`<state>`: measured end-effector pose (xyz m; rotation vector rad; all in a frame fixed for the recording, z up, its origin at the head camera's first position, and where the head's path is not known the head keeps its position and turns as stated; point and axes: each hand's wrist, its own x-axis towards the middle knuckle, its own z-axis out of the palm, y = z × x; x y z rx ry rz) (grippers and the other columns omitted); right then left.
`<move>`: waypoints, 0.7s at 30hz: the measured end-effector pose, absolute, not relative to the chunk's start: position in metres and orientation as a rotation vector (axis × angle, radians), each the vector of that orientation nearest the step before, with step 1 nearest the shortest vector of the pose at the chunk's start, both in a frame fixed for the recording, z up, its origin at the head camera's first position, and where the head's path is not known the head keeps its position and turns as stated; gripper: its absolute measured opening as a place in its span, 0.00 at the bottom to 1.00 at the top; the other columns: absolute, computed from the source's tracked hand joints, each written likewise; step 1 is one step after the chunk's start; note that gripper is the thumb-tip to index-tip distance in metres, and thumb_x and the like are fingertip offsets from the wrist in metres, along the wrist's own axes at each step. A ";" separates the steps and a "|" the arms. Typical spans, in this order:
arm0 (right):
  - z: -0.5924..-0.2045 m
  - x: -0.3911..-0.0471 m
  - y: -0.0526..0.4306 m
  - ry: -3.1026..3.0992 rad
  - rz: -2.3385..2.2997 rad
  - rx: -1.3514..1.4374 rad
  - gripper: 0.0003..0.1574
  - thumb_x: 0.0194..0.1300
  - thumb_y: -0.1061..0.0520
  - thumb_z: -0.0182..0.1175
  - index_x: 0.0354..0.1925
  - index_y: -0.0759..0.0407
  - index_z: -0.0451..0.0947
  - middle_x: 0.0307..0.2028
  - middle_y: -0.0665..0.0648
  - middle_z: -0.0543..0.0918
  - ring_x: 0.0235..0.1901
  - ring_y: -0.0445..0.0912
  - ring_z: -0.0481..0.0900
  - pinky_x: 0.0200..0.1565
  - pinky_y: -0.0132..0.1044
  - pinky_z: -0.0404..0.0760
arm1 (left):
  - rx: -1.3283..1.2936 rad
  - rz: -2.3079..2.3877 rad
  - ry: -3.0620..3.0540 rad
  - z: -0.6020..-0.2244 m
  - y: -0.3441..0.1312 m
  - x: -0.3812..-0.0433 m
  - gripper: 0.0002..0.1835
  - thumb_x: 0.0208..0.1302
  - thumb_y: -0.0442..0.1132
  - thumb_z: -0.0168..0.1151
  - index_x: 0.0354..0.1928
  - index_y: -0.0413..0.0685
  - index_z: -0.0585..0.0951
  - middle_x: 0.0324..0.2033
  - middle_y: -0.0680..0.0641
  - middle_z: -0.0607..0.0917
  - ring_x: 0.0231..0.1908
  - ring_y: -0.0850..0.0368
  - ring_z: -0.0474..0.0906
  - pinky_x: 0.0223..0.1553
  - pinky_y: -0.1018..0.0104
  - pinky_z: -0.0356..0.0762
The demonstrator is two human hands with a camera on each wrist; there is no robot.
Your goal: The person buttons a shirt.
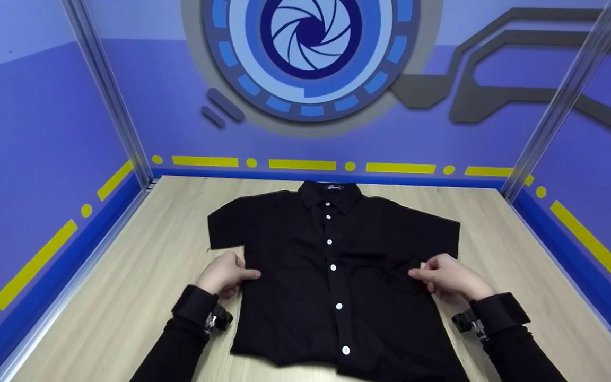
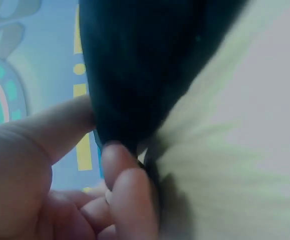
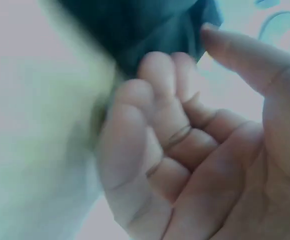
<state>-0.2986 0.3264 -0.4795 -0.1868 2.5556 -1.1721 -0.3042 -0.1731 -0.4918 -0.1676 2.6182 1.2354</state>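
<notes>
A black short-sleeved button-up shirt lies front side up, its collar at the far end and white buttons down the middle. My left hand pinches the left side edge below the sleeve, thumb on top and fingers beneath. On the opposite edge, my right hand pinches the cloth between thumb and fingers, and creases run from there toward the buttons. Both wrist views show dark shirt fabric between thumb and fingertips. The lower right part of the hem runs out of the head view.
The shirt is on a light wood table. Blue printed panels stand at the back and both sides, joined by metal corner posts. Each wrist wears a black strap with a small device.
</notes>
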 end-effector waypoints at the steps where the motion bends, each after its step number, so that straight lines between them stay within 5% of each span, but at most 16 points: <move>1: -0.479 -0.298 0.329 2.549 -1.140 -0.145 0.32 0.61 0.39 0.64 0.24 0.67 0.75 0.14 0.53 0.75 0.11 0.42 0.68 0.15 0.33 0.69 | -0.155 1.261 2.594 -0.492 -0.173 -0.304 0.29 0.51 0.45 0.74 0.11 0.53 0.60 0.04 0.53 0.65 0.05 0.63 0.61 0.08 0.71 0.60; 5: -0.478 -0.297 0.332 2.566 -0.996 -0.164 0.33 0.57 0.35 0.66 0.21 0.65 0.76 0.13 0.53 0.74 0.11 0.43 0.67 0.16 0.36 0.70 | -0.074 1.368 2.514 -0.493 -0.173 -0.304 0.22 0.56 0.41 0.70 0.20 0.50 0.64 0.09 0.54 0.65 0.09 0.63 0.62 0.11 0.70 0.64; 15: -0.483 -0.303 0.327 2.553 -1.099 -0.498 0.26 0.64 0.51 0.63 0.26 0.63 0.60 0.19 0.47 0.65 0.16 0.39 0.68 0.19 0.30 0.69 | 0.127 1.495 2.611 -0.498 -0.173 -0.313 0.12 0.70 0.42 0.55 0.36 0.43 0.65 0.17 0.54 0.65 0.13 0.62 0.59 0.16 0.72 0.58; 21: -0.488 -0.311 0.325 2.551 -1.415 -0.306 0.26 0.69 0.49 0.58 0.34 0.66 0.57 0.17 0.45 0.61 0.13 0.37 0.61 0.16 0.28 0.62 | 0.076 1.673 2.676 -0.504 -0.169 -0.321 0.11 0.72 0.41 0.54 0.43 0.39 0.67 0.24 0.49 0.75 0.25 0.59 0.74 0.32 0.69 0.70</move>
